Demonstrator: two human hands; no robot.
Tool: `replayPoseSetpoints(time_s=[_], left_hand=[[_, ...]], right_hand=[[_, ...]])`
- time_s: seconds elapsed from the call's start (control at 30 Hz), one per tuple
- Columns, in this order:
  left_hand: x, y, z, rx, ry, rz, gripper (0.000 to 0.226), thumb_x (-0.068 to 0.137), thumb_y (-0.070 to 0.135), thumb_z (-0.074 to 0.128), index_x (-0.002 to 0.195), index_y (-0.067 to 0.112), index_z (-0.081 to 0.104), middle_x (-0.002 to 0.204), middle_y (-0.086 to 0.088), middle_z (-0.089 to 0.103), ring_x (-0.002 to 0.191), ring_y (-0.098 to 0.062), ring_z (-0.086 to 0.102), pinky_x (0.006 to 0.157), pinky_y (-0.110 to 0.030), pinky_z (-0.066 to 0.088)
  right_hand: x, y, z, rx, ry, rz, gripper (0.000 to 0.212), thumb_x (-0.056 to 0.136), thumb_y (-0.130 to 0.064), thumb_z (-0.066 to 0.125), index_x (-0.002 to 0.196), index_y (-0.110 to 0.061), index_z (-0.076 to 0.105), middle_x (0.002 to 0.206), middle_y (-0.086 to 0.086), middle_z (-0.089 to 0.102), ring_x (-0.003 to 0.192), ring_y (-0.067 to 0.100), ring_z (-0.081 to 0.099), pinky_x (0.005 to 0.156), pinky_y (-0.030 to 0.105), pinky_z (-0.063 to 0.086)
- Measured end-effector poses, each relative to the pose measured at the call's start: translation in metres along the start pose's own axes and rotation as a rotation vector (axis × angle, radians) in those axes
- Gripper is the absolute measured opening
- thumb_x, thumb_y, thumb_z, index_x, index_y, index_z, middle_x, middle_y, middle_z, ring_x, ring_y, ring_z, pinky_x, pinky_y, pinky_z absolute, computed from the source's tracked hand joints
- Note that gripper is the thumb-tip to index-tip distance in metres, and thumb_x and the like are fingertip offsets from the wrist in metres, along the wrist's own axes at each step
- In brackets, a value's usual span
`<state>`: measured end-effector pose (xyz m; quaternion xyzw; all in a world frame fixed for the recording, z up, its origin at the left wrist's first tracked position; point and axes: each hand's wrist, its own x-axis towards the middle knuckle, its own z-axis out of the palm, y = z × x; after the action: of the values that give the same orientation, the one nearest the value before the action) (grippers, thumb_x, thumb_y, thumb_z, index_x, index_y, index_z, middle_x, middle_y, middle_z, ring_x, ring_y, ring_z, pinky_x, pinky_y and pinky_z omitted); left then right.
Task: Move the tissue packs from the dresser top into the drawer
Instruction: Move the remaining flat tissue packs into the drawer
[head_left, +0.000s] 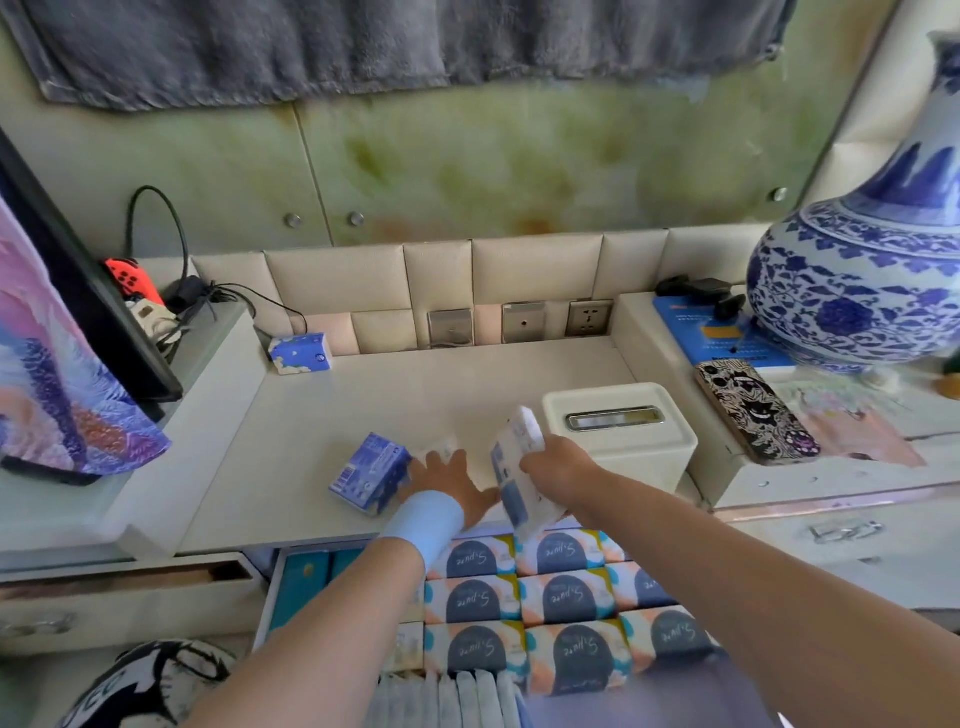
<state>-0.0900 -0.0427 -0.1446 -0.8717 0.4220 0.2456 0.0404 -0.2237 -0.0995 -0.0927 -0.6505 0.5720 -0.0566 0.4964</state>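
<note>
Head view, left to right: a small blue soft tissue pack (301, 353) sits at the back of the pale worktop (467, 384). Nearer, a blue plastic-wrapped tissue pack (370, 473) lies with its long axis roughly far-to-near. The left hand (452, 480), fingers spread flat, touches its right side. The right hand (558, 467) curls round a white-and-blue tissue pack (514, 478) held on edge, its long axis sloping down toward the open white drawer (267, 597), lower end above the rows already there. These packs look light, squashy and slick-wrapped, so a grip across the narrow sides should hold best.
</note>
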Motion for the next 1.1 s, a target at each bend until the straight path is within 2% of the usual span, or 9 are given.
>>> replayPoseSetpoints(time_s=[0.1, 0.23, 0.33, 0.43, 0.6, 0.77, 0.83, 0.93, 1.1], left_hand=[[-0.007, 0.008, 0.014, 0.193, 0.059, 0.067, 0.099, 0.077, 0.074, 0.055, 0.153, 0.034, 0.007, 0.159, -0.004, 0.009, 0.147, -0.037, 0.004, 0.115, -0.052, 0.023], [-0.02, 0.008, 0.023, 0.308, 0.096, 0.188, 0.089, 0.082, 0.034, 0.072, 0.15, 0.037, 0.015, 0.152, -0.008, 0.017, 0.143, -0.036, 0.015, 0.107, -0.048, 0.037], [-0.029, 0.0, 0.018, 0.2, 0.122, 0.262, 0.082, 0.083, 0.014, 0.07, 0.146, 0.037, 0.023, 0.142, -0.007, 0.03, 0.134, -0.034, 0.032, 0.099, -0.043, 0.043], [-0.037, -0.014, 0.005, -0.12, 0.157, 0.316, 0.08, 0.082, -0.007, 0.051, 0.14, 0.044, 0.031, 0.13, -0.005, 0.042, 0.111, -0.031, 0.052, 0.086, -0.04, 0.049], [-0.053, -0.039, -0.023, -0.616, 0.128, 0.326, 0.065, 0.086, -0.009, 0.033, 0.122, 0.04, 0.055, 0.131, 0.0, 0.049, 0.074, -0.026, 0.056, 0.057, -0.025, 0.041], [-0.076, -0.054, -0.024, -0.816, 0.041, 0.29, 0.05, 0.091, -0.004, 0.046, 0.128, 0.024, 0.064, 0.139, -0.003, 0.052, 0.111, -0.021, 0.056, 0.089, -0.028, 0.045], [-0.083, -0.058, -0.023, -0.858, 0.046, 0.294, 0.034, 0.095, 0.009, 0.056, 0.124, 0.023, 0.067, 0.135, -0.001, 0.057, 0.116, -0.017, 0.055, 0.101, -0.029, 0.042], [-0.086, -0.064, -0.02, -0.73, 0.084, 0.299, 0.032, 0.091, 0.011, 0.065, 0.121, 0.023, 0.069, 0.128, 0.003, 0.057, 0.115, -0.013, 0.054, 0.092, -0.021, 0.039], [-0.092, -0.069, -0.006, -0.651, -0.034, 0.283, 0.039, 0.081, 0.004, 0.071, 0.104, 0.034, 0.062, 0.121, 0.0, 0.06, 0.099, -0.019, 0.061, 0.083, -0.031, 0.051]], right_hand=[[-0.007, 0.011, -0.006, -0.119, -0.022, -0.041, 0.036, 0.098, -0.018, 0.045, 0.134, -0.019, 0.049, 0.116, 0.01, 0.061, 0.102, 0.03, 0.061, 0.082, 0.042, 0.058], [-0.018, 0.029, -0.014, -0.309, -0.109, -0.075, 0.034, 0.098, -0.016, 0.05, 0.132, -0.018, 0.049, 0.119, 0.008, 0.06, 0.104, 0.026, 0.059, 0.087, 0.039, 0.055], [-0.028, 0.04, -0.017, -0.331, -0.178, -0.056, 0.039, 0.093, -0.015, 0.051, 0.132, -0.016, 0.052, 0.12, 0.008, 0.062, 0.105, 0.027, 0.06, 0.088, 0.04, 0.054], [-0.038, 0.046, -0.018, -0.344, -0.209, -0.032, 0.037, 0.091, -0.017, 0.053, 0.128, -0.014, 0.055, 0.117, 0.009, 0.063, 0.102, 0.027, 0.061, 0.084, 0.038, 0.051], [-0.054, 0.053, -0.014, -0.418, -0.236, 0.003, 0.035, 0.084, -0.019, 0.055, 0.117, -0.008, 0.061, 0.108, 0.011, 0.067, 0.094, 0.026, 0.064, 0.074, 0.033, 0.051], [-0.074, 0.072, -0.002, -0.682, -0.329, 0.033, 0.022, 0.082, -0.028, 0.055, 0.097, -0.012, 0.055, 0.091, 0.007, 0.06, 0.07, 0.025, 0.06, 0.057, 0.029, 0.049], [-0.081, 0.085, 0.005, -0.815, -0.351, 0.057, 0.022, 0.086, -0.033, 0.055, 0.1, -0.017, 0.051, 0.095, 0.006, 0.061, 0.077, 0.026, 0.065, 0.067, 0.035, 0.059], [-0.085, 0.103, 0.015, -1.002, -0.344, 0.037, 0.031, 0.087, -0.032, 0.057, 0.112, -0.014, 0.056, 0.107, 0.005, 0.065, 0.096, 0.027, 0.067, 0.086, 0.038, 0.058], [-0.092, 0.122, 0.026, -1.087, -0.422, 0.068, 0.031, 0.09, -0.023, 0.059, 0.12, -0.017, 0.052, 0.108, 0.008, 0.065, 0.099, 0.027, 0.068, 0.088, 0.037, 0.057]])
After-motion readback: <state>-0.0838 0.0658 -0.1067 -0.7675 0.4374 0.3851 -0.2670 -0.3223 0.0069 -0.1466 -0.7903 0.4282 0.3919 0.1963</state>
